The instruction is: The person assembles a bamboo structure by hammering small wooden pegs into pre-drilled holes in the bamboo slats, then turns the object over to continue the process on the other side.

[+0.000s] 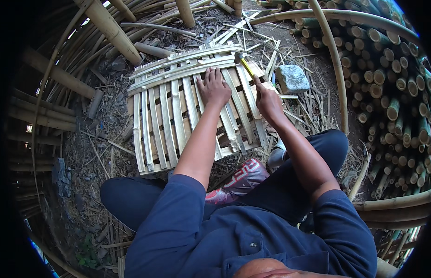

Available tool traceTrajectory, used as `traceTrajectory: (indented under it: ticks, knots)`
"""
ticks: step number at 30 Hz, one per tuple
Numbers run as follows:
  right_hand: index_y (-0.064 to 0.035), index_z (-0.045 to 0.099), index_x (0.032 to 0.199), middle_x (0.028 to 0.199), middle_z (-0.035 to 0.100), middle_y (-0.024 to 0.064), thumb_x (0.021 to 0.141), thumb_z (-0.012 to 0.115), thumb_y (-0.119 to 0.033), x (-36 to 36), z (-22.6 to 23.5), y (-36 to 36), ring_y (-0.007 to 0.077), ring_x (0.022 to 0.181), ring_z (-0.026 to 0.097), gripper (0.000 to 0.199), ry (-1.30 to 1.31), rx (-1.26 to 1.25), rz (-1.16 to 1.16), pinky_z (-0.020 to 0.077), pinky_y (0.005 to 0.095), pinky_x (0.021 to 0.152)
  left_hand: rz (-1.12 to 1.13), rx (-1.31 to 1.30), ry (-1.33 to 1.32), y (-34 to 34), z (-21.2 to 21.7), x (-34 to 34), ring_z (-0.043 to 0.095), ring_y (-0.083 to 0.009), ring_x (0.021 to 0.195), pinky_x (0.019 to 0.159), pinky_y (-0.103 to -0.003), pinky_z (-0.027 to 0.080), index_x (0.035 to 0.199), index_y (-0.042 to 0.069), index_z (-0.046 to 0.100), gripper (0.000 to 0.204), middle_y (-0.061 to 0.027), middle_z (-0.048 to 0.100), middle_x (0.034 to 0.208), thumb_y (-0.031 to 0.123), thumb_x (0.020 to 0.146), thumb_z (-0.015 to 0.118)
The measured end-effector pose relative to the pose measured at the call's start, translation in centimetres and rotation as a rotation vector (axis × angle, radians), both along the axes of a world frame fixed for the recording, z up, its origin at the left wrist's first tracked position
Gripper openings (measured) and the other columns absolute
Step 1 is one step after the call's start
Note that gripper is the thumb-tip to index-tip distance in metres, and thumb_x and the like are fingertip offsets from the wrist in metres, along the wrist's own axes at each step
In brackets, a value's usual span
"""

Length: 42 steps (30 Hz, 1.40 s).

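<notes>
In front of me lies a panel of pale split-bamboo slats, with lengthwise strips spaced apart and crosswise strips along its far edge. My left hand rests on the slats near the far crosswise strips, palm down with the fingers stretched out. A hammer with a yellow handle is gripped in my right hand. Its dark head is over the far right corner of the panel, by the ends of the crosswise strips; whether it touches them I cannot tell. Brown board shows through the gaps between slats.
A pale stone block sits right of the panel. Stacked cut bamboo poles fill the right side behind a bent bamboo rail. Thick bamboo posts stand at the far left. Bamboo scraps litter the ground, and a red printed sack lies between my legs.
</notes>
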State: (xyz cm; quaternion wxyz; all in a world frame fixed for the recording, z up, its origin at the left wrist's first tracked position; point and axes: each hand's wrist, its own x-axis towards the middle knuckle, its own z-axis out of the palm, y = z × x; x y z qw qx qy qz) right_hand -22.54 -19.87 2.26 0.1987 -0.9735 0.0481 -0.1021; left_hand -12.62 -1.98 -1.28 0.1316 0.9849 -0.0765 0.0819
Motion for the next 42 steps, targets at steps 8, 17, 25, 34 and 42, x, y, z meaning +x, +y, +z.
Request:
traceTrajectory:
  ticks: [8, 17, 25, 34, 42]
  knots:
    - [-0.0300, 0.032, 0.162, 0.073, 0.065, 0.0251, 0.096, 0.051, -0.004, 0.4, 0.6, 0.2, 0.0402, 0.061, 0.066, 0.073, 0.044, -0.110, 0.017, 0.0519, 0.0548, 0.062, -0.003, 0.003, -0.043, -0.3, 0.0, -0.1, 0.021, -0.0187, 0.158, 0.128, -0.053, 0.011, 0.160, 0.012, 0.035, 0.064, -0.0066, 0.034, 0.166, 0.028, 0.099, 0.043]
    - [-0.0204, 0.037, 0.160, 0.067, 0.064, 0.0222, 0.098, 0.053, -0.007, 0.7, 1.9, 0.2, 0.0395, 0.058, 0.065, 0.065, -0.314, 0.093, 0.021, 0.0500, 0.0530, 0.058, 0.016, 0.010, -0.037, 0.0, 0.2, -0.2, 0.024, -0.0191, 0.156, 0.128, -0.053, 0.014, 0.158, 0.010, 0.038, 0.064, -0.0076, 0.035, 0.165, 0.027, 0.097, 0.046]
    - [-0.0242, 0.041, 0.158, 0.075, 0.067, 0.0279, 0.096, 0.053, -0.007, 1.2, -0.3, -0.4, 0.0438, 0.068, 0.068, 0.066, 0.024, 0.056, -0.020, 0.0509, 0.0568, 0.067, 0.005, 0.001, -0.031, -0.4, 0.0, 0.1, 0.023, -0.0202, 0.157, 0.128, -0.052, 0.013, 0.159, 0.011, 0.037, 0.063, -0.0085, 0.034, 0.165, 0.028, 0.099, 0.045]
    - [-0.0252, 0.042, 0.157, 0.079, 0.068, 0.0277, 0.098, 0.049, -0.008, 1.0, 2.1, 0.0, 0.0442, 0.072, 0.069, 0.062, 0.036, 0.018, -0.003, 0.0520, 0.0558, 0.068, -0.001, -0.006, -0.019, -0.4, 0.3, -0.3, 0.023, -0.0210, 0.157, 0.128, -0.052, 0.013, 0.160, 0.010, 0.035, 0.063, -0.0099, 0.033, 0.166, 0.028, 0.100, 0.044]
    - [-0.0270, 0.044, 0.156, 0.075, 0.066, 0.0267, 0.096, 0.050, -0.007, 1.1, 3.8, 0.6, 0.0427, 0.068, 0.068, 0.064, -0.114, 0.084, -0.028, 0.0519, 0.0551, 0.065, 0.020, 0.011, -0.018, -0.3, 0.5, -0.2, 0.024, -0.0208, 0.157, 0.128, -0.052, 0.014, 0.159, 0.010, 0.036, 0.063, -0.0091, 0.034, 0.165, 0.029, 0.100, 0.044]
